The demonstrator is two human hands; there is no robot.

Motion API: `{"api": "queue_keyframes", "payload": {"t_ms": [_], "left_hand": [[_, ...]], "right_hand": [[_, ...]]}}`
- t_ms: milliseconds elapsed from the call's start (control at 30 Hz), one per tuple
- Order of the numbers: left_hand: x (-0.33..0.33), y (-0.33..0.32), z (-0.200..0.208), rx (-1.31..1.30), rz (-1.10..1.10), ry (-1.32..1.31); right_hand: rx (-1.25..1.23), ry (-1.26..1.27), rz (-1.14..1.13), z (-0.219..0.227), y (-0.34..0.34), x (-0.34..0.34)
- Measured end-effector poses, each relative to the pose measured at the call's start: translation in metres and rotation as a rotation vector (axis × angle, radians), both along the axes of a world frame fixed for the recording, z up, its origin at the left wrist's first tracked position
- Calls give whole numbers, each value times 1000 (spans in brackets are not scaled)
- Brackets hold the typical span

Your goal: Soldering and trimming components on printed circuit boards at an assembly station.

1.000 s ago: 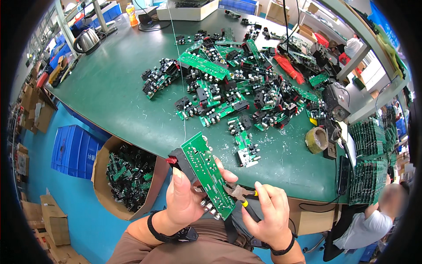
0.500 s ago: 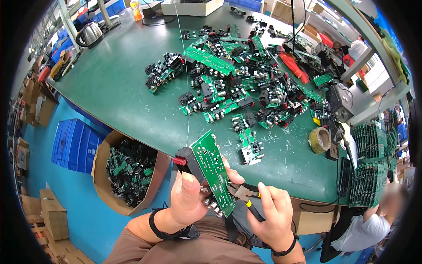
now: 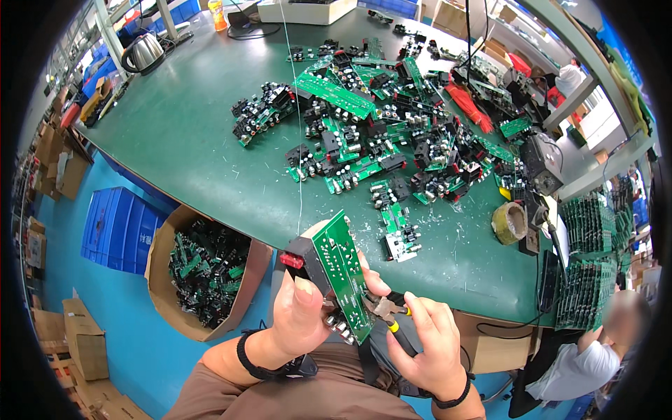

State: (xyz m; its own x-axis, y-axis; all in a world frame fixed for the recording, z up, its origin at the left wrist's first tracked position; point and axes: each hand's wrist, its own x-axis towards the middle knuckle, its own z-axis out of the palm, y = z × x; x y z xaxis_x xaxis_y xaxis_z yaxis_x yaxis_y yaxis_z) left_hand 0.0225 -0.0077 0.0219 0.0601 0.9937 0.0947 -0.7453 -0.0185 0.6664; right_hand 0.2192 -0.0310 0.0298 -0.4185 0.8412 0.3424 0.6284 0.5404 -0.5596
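Observation:
My left hand (image 3: 306, 316) is closed round a green circuit board (image 3: 341, 269), its solder side turned up toward me. A black block with a red connector (image 3: 292, 261) sits on the board's left edge, and silver jacks stick out underneath near my palm. In my right hand (image 3: 435, 343) is a pair of cutting pliers (image 3: 389, 315) with black and yellow handles. The plier jaws lie at the board's right edge, close to my left fingertips. Whether the jaws grip a lead is too small to tell.
A large heap of assembled circuit boards (image 3: 378, 168) covers the far middle of the green table (image 3: 189, 140). Below its left edge stands a carton (image 3: 241, 308) of boards beside a blue crate (image 3: 119, 231). A tape roll (image 3: 509, 223) and stacked boards (image 3: 586, 294) are at right, near another person (image 3: 577, 367).
The board has turned slightly and moved a little to the right in my left hand. The pliers stay at its right edge, with the handles shifted slightly.

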Motion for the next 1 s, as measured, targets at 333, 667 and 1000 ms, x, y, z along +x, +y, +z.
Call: {"api": "queue_keyframes", "payload": {"t_ms": [333, 667, 1000], "left_hand": [[2, -1, 3, -22, 45, -8], [5, -1, -1, 7, 69, -21], [8, -2, -7, 36, 76, -68]], "right_hand": [[148, -21, -96, -11, -4, -8], [94, 1, -99, -9, -4, -11], [41, 58, -81, -12, -3, -16]]}}
